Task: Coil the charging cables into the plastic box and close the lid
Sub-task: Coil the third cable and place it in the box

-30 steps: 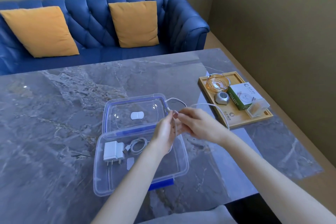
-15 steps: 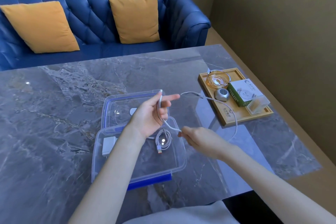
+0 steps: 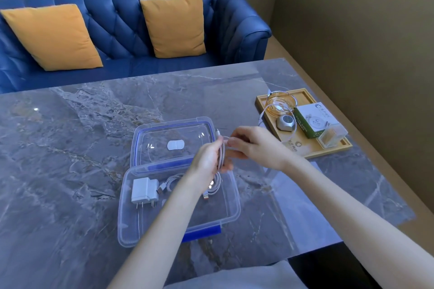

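**White cable held in both hands above an open plastic box**

A grey marble bench (image 3: 70, 148) is seen from above, with two bare forearms reaching in from the bottom edge. The left hand (image 3: 207, 159) is curled around several gathered strands of a white charging cable (image 3: 222, 155), held upright in the fist. The right hand (image 3: 252, 145) is closed on the same cable just beside the left, with its fingers pinching the strand near the top of the bundle. From there a loose loop of the cable is seen arching out to the right, over a wooden tray (image 3: 312, 150).

Directly below the hands a clear plastic box (image 3: 131, 230) with a blue latch is set on the bench. Inside it a white plug adapter (image 3: 143, 190) lies at the left, and a second coiled cable (image 3: 215, 186) lies beside it. The box's lid (image 3: 173, 141) lies open flat behind the box.

On the tray are a glass bowl (image 3: 280, 102), a small grey gadget (image 3: 285, 122), a green and white carton (image 3: 314, 121) and a small clear container (image 3: 332, 136). A blue sofa (image 3: 122, 30) with two orange cushions (image 3: 173, 26) stands beyond the bench.
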Demonstrator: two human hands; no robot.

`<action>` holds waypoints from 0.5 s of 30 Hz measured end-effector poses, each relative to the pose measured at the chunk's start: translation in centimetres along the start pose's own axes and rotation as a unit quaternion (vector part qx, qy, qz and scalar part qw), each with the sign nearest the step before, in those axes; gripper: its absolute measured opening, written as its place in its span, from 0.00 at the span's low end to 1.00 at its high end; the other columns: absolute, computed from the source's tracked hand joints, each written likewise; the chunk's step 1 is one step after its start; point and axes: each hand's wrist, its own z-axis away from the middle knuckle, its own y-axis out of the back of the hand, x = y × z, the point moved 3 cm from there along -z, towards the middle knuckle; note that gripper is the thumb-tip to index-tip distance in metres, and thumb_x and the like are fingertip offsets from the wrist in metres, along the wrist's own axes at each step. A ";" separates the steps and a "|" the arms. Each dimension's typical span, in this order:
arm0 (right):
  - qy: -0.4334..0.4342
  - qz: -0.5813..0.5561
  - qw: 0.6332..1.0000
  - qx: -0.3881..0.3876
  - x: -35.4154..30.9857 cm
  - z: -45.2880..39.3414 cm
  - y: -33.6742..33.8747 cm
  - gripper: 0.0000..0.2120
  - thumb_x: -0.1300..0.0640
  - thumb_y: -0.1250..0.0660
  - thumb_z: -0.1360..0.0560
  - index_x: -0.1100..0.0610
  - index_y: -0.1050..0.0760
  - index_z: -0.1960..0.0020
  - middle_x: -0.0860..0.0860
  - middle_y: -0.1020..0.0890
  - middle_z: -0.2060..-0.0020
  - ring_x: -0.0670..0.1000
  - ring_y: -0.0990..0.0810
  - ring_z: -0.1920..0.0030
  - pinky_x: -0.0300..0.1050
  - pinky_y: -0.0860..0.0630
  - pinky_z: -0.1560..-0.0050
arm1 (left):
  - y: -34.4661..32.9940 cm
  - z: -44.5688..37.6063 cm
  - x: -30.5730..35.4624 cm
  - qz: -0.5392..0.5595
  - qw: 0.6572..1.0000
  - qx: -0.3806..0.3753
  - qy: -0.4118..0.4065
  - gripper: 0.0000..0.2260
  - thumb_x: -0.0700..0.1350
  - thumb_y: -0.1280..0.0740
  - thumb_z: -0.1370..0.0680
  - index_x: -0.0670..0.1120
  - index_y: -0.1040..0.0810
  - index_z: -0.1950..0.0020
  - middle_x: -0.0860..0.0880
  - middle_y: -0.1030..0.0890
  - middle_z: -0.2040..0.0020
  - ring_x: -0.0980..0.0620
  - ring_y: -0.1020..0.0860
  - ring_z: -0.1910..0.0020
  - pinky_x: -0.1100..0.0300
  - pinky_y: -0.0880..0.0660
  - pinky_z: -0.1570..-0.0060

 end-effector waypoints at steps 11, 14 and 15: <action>0.039 0.018 0.999 0.021 -1.9 2.6 -2.6 0.10 0.57 0.47 0.21 0.62 0.32 0.47 0.59 0.20 0.62 0.62 0.25 0.65 0.54 0.26 0.61 | 0.4 -0.5 0.4 0.202 0.976 0.055 -0.065 0.20 0.50 0.52 0.18 0.38 0.30 0.37 0.49 0.14 0.65 0.56 0.17 0.67 0.68 0.26 0.74; 0.071 0.089 0.993 -0.005 -2.1 3.6 -4.1 0.10 0.54 0.47 0.20 0.61 0.34 0.50 0.62 0.20 0.60 0.66 0.25 0.61 0.55 0.28 0.62 | 1.3 -0.8 1.1 0.287 0.954 0.044 -0.068 0.22 0.50 0.52 0.18 0.37 0.30 0.35 0.54 0.20 0.77 0.60 0.22 0.77 0.71 0.28 0.77; 0.076 0.099 0.992 -0.021 -2.0 3.8 -4.5 0.11 0.54 0.47 0.20 0.61 0.34 0.51 0.63 0.21 0.60 0.66 0.25 0.61 0.54 0.30 0.62 | 1.6 -0.7 1.5 0.301 0.951 0.028 -0.066 0.22 0.50 0.51 0.18 0.36 0.30 0.36 0.55 0.25 0.80 0.60 0.26 0.80 0.71 0.29 0.78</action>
